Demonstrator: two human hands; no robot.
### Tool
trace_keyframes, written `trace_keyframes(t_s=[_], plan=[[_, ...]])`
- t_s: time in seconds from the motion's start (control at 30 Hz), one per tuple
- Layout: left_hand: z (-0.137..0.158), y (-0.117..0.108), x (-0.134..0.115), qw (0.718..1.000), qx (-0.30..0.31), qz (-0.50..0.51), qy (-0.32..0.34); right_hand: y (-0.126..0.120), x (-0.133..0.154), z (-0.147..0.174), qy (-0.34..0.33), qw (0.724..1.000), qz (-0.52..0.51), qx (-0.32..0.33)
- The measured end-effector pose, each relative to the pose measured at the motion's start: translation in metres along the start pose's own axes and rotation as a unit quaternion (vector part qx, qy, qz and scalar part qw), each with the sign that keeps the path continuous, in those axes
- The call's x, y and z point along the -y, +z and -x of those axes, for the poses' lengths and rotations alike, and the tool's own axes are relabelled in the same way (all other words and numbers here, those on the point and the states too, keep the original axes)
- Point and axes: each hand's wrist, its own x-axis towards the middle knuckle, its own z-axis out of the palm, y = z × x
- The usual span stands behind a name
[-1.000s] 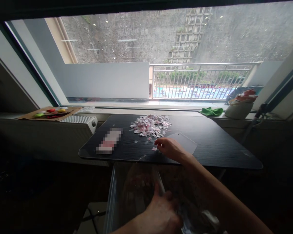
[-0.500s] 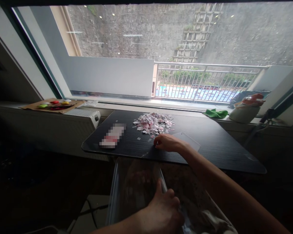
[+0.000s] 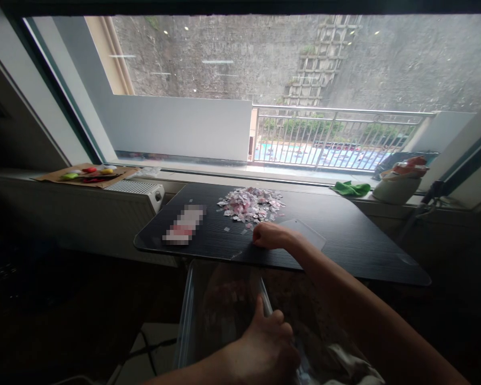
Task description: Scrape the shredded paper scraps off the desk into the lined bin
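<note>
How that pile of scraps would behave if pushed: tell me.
The pile of scraps would probably spread rather than slide as one, being loosely heaped. Each piece looks small and thin, so likely very light.

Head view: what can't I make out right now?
In the head view:
1. Right hand: fingertips hidden by its own knuckles; can't tell whether they hold anything.
2. Clear plastic bin: near end hidden by left forearm.
3. White-and-red strip: details blurred by pixelation.
4. Pile of white-and-pink paper scraps: print too small.
</note>
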Motion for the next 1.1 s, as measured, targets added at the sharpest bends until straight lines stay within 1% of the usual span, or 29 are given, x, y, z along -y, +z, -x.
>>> trace_keyframes(t_s=[0.17, 0.33, 0.47, 0.53, 0.6, 0.63, 0.7, 0.77, 0.83, 0.97, 1.1], plan=[[0.000, 0.000, -0.001, 1.000, 0.011, 0.000, -0.002, 0.009, -0.009, 0.008, -0.004, 0.999, 0.009, -0.034], [0.005, -0.010, -0.002, 1.000, -0.009, 0.022, -0.001, 0.008, -0.013, 0.008, -0.006, 1.000, 0.019, -0.021], [0.005, -0.015, -0.003, 1.000, 0.017, 0.022, -0.010, 0.006, -0.006, 0.010, -0.003, 0.999, 0.031, -0.021], [0.004, -0.015, -0.003, 1.000, 0.021, 0.022, -0.010, 0.009, -0.005, 0.013, -0.004, 0.999, 0.040, -0.026], [0.002, -0.012, -0.002, 1.000, 0.013, 0.024, -0.007, 0.013, -0.007, 0.016, -0.018, 0.998, 0.042, -0.050], [0.001, -0.010, -0.002, 1.000, 0.010, 0.024, -0.004, 0.016, -0.010, 0.017, -0.027, 0.996, 0.035, -0.072], [-0.001, -0.007, -0.001, 1.000, 0.010, 0.026, 0.000, 0.019, -0.017, 0.019, -0.033, 0.990, 0.001, -0.135], [-0.002, -0.007, -0.001, 0.999, 0.017, 0.031, 0.000, 0.020, -0.025, 0.019, -0.018, 0.978, -0.052, -0.201], [-0.002, -0.008, -0.001, 0.999, 0.025, 0.037, -0.005, 0.020, -0.033, 0.018, 0.002, 0.965, -0.105, -0.242], [-0.002, -0.014, -0.003, 0.999, 0.026, 0.042, -0.016, 0.024, -0.046, 0.011, 0.009, 0.944, -0.195, -0.267], [-0.002, -0.014, -0.003, 0.999, 0.030, 0.031, -0.009, 0.035, -0.047, 0.001, -0.009, 0.927, -0.271, -0.259]])
